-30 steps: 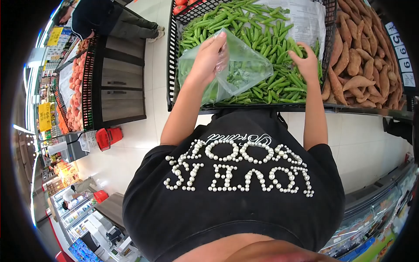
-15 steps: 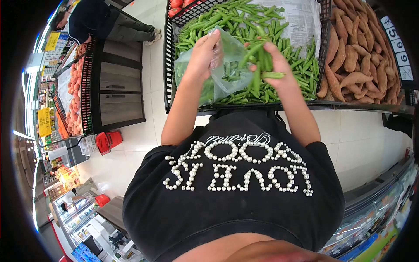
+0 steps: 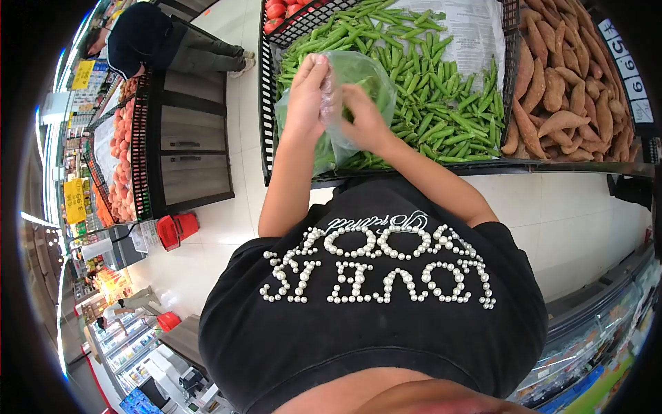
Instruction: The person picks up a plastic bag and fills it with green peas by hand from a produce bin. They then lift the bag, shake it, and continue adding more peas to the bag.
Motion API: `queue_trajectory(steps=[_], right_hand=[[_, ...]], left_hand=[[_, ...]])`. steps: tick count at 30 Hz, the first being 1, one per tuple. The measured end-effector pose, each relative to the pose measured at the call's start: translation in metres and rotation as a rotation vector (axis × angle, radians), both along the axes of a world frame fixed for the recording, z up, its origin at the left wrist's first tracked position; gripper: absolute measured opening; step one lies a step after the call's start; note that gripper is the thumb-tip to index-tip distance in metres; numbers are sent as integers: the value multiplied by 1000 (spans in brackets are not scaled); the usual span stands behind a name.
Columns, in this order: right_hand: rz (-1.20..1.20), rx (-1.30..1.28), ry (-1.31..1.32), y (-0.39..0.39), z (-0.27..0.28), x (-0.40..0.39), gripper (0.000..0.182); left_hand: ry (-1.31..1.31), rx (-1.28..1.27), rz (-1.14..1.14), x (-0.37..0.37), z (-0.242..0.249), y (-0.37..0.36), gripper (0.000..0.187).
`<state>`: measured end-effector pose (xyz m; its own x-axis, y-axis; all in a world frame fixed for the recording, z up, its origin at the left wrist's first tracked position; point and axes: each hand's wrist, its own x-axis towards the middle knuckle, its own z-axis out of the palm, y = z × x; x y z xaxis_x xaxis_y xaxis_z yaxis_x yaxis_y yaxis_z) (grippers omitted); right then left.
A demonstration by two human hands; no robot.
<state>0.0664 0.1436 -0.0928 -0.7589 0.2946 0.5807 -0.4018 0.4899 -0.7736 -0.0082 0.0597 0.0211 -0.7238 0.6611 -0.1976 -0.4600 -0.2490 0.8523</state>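
Observation:
A translucent plastic bag (image 3: 345, 145) hangs over the left part of a black crate (image 3: 267, 117) of green pea pods (image 3: 441, 103). My left hand (image 3: 308, 90) is closed on the bag's gathered edge. My right hand (image 3: 362, 119) reaches into the mouth of the bag, its fingers mostly hidden by the plastic. Green pods show blurred through the bag; whether my right hand still holds any cannot be seen.
Sweet potatoes (image 3: 562, 90) fill the bin on the right, beside a price sign (image 3: 626, 69). Tomatoes (image 3: 276, 11) lie beyond the pods. At the left, a person in dark clothes (image 3: 141, 38) stands near a crate of round produce (image 3: 123, 148). Red baskets (image 3: 177, 230) are on the floor.
My right hand has moved left with its handful of pods, from above the crate into the bag. My left hand keeps hold of the bag and has shifted slightly left.

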Motion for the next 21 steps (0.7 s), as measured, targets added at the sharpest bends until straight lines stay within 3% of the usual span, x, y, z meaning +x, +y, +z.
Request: queue_trajectory(steps=[3,4,7,10,13,15,17,20,21], right_hand=[[400,650,-427,1,6,1,28],[427,754,-628,-1,11,4,23],[276,644,-322,3,4,16,21],[341,431,-82,14,24,35,12],[262,10,-75,34,39,63,13],[-94,-182,-170,63,20,68,15],[-344,-2,-339,108,-6,60,31],[-470,451,-757,120,-40,54,63],[-398,493,-889,116,-39,53,69]], left_hand=[[49,34,2,-2,8,-12,18],[59,39,-8,0,10,-17,18],[48,52,7,5,14,-34,19],[52,61,51,4,7,-59,20],[57,33,127,3,3,-77,22],[28,37,164,0,1,-85,23],[-14,69,183,-3,-2,-89,23],[-13,97,167,-2,1,-85,21],[-13,98,159,-2,4,-83,21]])
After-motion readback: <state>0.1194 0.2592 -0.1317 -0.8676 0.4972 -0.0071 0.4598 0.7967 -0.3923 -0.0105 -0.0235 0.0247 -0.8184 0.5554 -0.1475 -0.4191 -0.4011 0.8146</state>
